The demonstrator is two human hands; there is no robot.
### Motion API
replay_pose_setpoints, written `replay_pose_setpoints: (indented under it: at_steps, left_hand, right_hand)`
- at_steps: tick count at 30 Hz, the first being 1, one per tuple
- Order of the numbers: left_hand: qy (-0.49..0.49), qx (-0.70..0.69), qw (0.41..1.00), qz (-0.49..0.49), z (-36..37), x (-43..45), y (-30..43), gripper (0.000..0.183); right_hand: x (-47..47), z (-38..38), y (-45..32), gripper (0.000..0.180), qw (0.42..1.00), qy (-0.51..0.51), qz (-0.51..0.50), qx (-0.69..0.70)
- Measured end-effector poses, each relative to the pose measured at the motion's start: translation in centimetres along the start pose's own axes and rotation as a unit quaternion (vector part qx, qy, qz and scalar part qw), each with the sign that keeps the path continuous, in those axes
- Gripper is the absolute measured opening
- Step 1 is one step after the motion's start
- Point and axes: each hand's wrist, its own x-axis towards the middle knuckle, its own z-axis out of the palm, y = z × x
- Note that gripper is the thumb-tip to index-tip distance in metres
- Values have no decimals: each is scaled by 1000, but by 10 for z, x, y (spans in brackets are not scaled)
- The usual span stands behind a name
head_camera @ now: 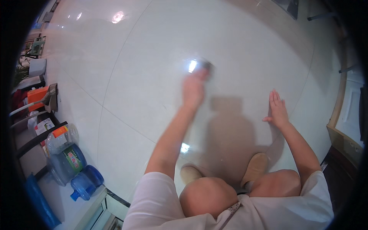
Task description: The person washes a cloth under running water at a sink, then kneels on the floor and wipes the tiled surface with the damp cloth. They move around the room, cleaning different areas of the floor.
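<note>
My left hand point(193, 89) reaches forward low over the pale, glossy tiled floor point(149, 72), blurred by motion. Its fingers are bent around a small dark object point(207, 66), too smeared to name, beside a bright light reflection. My right hand point(277, 110) rests palm down on the tiles to the right, fingers pointing forward and thumb out to the side, with nothing held. Between the two arms falls the shadow of my head and body. I am squatting; my knees and tan shoes point(255, 168) show below.
At left lie large blue water bottles point(86, 182), a clear plastic bottle point(59, 138), an orange box point(37, 97) and a long-handled brush point(47, 97). White cabinetry point(349, 106) with a wooden edge stands at right. Dark furniture legs point(319, 16) reach in at upper right.
</note>
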Motion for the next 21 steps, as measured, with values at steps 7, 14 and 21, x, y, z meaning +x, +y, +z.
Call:
replay_pose_setpoints:
  at_steps: [7, 14, 21]
  left_hand:
    - [-418, -194, 874, 150, 39, -237, 47, 30]
    - [159, 106, 968, -160, -134, -140, -29, 35]
    - [-325, 28, 945, -10, -26, -157, 33, 29]
  right_hand:
    - [5, -6, -10, 124, 998, -43, 33, -5]
    - [-4, 2, 4, 126, 1000, -6, 22, 12]
    - [5, -5, -10, 125, 998, -31, 40, -28]
